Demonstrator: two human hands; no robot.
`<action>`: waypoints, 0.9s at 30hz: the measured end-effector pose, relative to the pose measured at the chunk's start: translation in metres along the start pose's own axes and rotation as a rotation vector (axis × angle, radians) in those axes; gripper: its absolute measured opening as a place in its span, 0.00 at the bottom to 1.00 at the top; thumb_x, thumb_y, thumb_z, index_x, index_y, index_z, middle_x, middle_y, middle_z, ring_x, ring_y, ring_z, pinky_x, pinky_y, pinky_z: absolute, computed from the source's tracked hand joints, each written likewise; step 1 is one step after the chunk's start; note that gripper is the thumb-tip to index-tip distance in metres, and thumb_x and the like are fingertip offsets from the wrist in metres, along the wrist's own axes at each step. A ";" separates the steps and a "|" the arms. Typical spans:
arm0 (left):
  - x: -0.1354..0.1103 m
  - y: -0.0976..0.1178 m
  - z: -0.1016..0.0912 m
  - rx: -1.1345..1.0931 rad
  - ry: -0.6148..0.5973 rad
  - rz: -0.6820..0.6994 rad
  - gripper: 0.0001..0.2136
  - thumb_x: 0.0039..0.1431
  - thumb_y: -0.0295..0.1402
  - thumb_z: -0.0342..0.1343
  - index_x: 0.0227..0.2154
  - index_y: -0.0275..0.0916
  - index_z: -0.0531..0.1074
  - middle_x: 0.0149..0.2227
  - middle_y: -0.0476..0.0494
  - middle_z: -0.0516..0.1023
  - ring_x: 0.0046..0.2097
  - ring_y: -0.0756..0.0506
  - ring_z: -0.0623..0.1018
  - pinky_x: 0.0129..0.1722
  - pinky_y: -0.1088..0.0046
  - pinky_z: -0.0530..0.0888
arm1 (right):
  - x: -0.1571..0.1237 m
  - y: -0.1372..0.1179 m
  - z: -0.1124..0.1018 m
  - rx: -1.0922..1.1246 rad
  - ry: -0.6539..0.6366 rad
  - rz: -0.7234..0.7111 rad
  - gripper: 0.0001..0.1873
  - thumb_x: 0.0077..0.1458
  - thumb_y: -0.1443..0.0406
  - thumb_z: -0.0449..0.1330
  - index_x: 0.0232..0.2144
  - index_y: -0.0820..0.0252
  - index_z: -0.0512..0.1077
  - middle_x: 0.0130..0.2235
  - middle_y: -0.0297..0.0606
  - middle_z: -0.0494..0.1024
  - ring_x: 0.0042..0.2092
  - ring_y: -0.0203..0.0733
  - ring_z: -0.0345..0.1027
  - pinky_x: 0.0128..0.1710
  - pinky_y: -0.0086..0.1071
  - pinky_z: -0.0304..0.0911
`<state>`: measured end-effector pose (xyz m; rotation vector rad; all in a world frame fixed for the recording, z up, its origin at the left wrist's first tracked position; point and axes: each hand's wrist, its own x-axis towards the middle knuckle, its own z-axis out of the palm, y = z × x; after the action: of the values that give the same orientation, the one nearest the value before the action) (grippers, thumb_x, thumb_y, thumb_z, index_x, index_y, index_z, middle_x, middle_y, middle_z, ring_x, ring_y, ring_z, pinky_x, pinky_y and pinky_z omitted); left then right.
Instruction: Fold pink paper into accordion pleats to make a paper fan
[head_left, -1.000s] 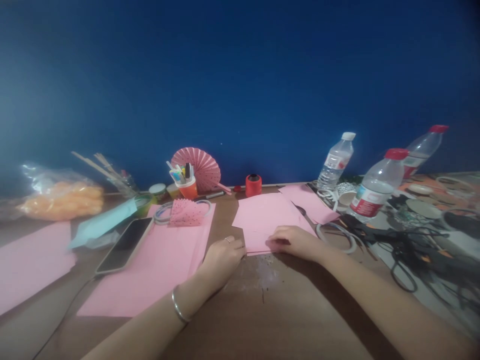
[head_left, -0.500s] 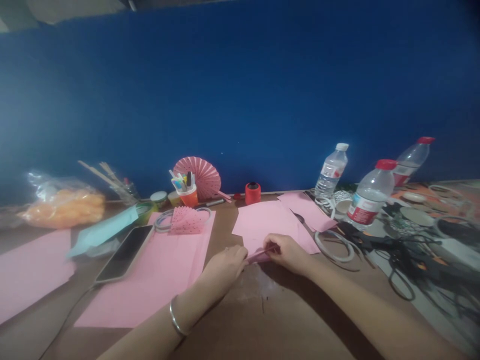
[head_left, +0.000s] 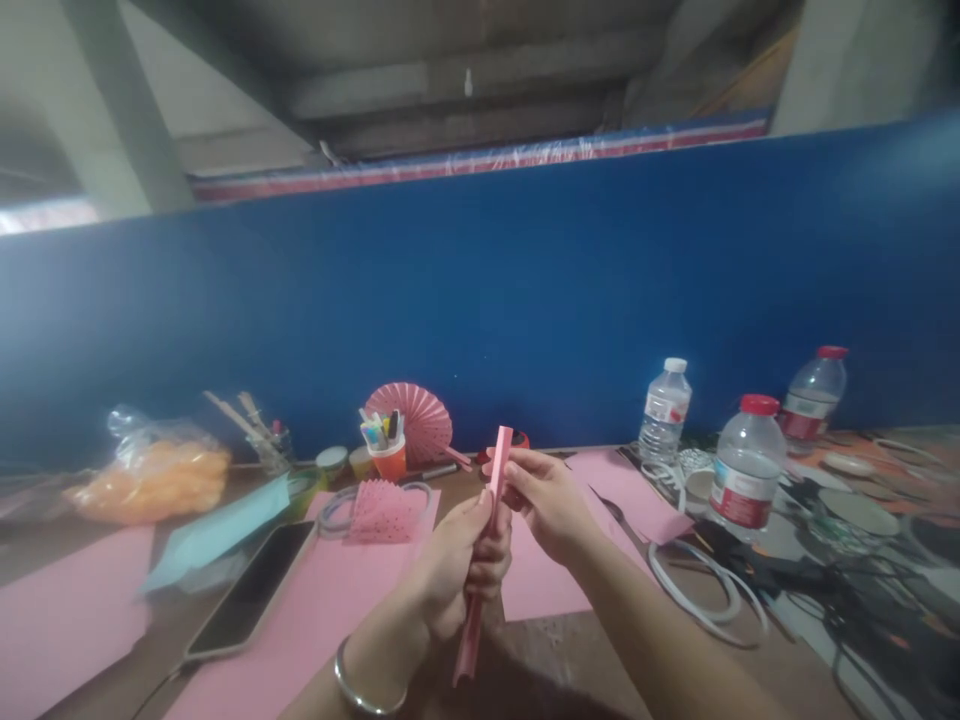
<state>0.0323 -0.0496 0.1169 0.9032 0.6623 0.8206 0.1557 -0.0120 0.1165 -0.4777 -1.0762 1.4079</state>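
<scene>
table (head_left: 541, 662), orange cup (head_left: 391, 464) — pens (head_left: 379, 431) inside, left hand (head_left: 461, 570), right hand (head_left: 549, 500) gripping pink strip (head_left: 500, 455)

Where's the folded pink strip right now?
Head view, centre: the folded pink strip is held up off the table, left hand gripping its middle and right hand pinching near its top, above the pink sheet.

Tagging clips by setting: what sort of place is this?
Probably a paper-craft worktable in a workshop-like room: the left hand and right hand hold a folded pink strip, a pleated paper fan and pen cup stand behind loose pink sheets, and a blue partition backs the table.
</scene>
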 end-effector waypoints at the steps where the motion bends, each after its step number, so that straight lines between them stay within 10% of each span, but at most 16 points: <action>1: 0.000 0.002 0.003 -0.008 -0.038 -0.004 0.16 0.57 0.46 0.43 0.23 0.38 0.56 0.17 0.58 0.46 0.16 0.58 0.44 0.13 0.84 0.43 | -0.001 -0.004 0.000 0.023 -0.012 0.010 0.11 0.43 0.62 0.63 0.31 0.61 0.75 0.26 0.36 0.74 0.23 0.30 0.58 0.23 0.26 0.53; 8: 0.002 -0.006 0.006 -0.030 -0.239 -0.021 0.14 0.59 0.39 0.42 0.22 0.36 0.58 0.16 0.54 0.55 0.16 0.57 0.54 0.13 0.83 0.50 | -0.014 -0.005 -0.009 0.128 -0.036 0.074 0.12 0.38 0.63 0.67 0.29 0.62 0.76 0.26 0.36 0.74 0.24 0.30 0.62 0.24 0.25 0.56; 27: -0.003 -0.007 0.006 0.019 -0.076 0.042 0.16 0.57 0.45 0.45 0.22 0.39 0.55 0.15 0.59 0.48 0.15 0.57 0.46 0.11 0.83 0.44 | -0.021 -0.001 -0.001 0.004 -0.045 0.017 0.11 0.43 0.60 0.63 0.29 0.61 0.74 0.28 0.36 0.73 0.29 0.35 0.63 0.31 0.31 0.57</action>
<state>0.0380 -0.0568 0.1143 0.9635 0.5873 0.8145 0.1607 -0.0312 0.1098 -0.4550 -1.1080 1.4413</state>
